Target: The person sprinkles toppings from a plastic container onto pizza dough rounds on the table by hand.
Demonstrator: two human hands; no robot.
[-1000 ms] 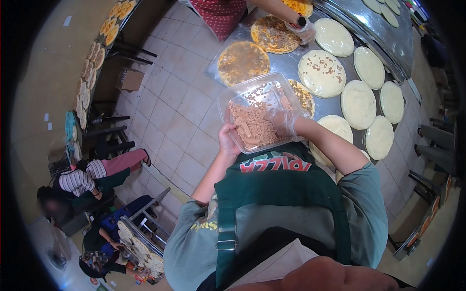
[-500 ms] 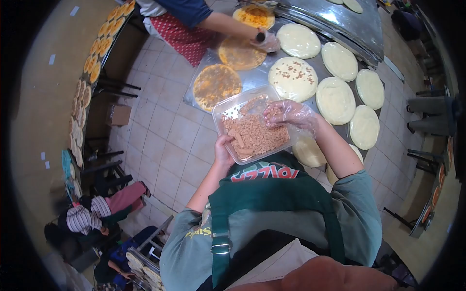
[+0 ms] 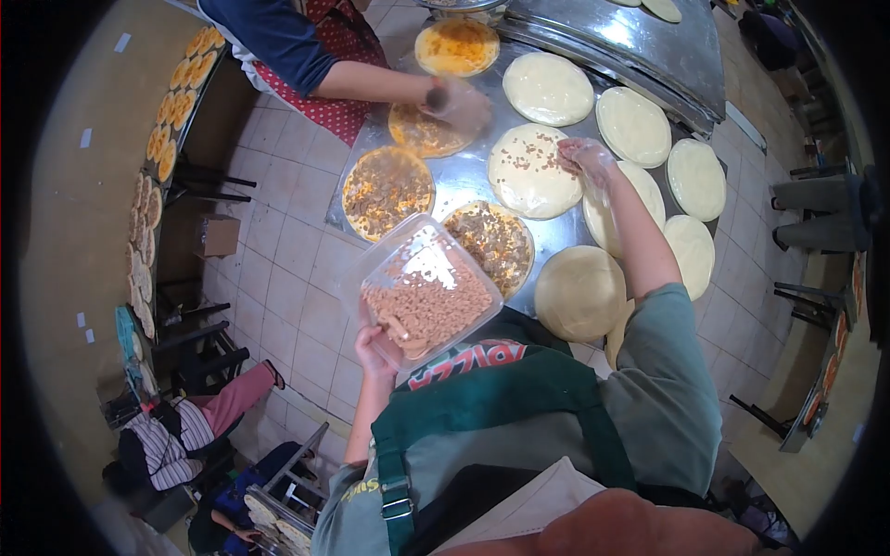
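Note:
My left hand [image 3: 373, 350] grips the near corner of a clear plastic tub [image 3: 480, 278], which is tilted. Small pinkish-brown diced meat bits [image 3: 431, 310] cover much of its bottom, with a larger piece near my thumb. My right hand [image 3: 586, 159], in a clear plastic glove, is at the right edge of a pale round pizza base [image 3: 528, 190]. Its fingers are bunched together, with meat bits at the tips. More bits lie scattered over the upper half of that base.
Several plain bases [image 3: 633, 125] lie to the right on the metal table [image 3: 451, 188]. Topped pizzas [image 3: 389, 193] lie to the left. A co-worker's gloved hand [image 3: 462, 107] is blurred above one. Racks of pizzas [image 3: 176, 102] line the left wall; a seated person [image 3: 171, 445] is lower left.
My right hand has left the tub and moved up and right to the base. The tub has shifted down and left, tilting and uncovering a topped pizza. The co-worker's hand has moved left.

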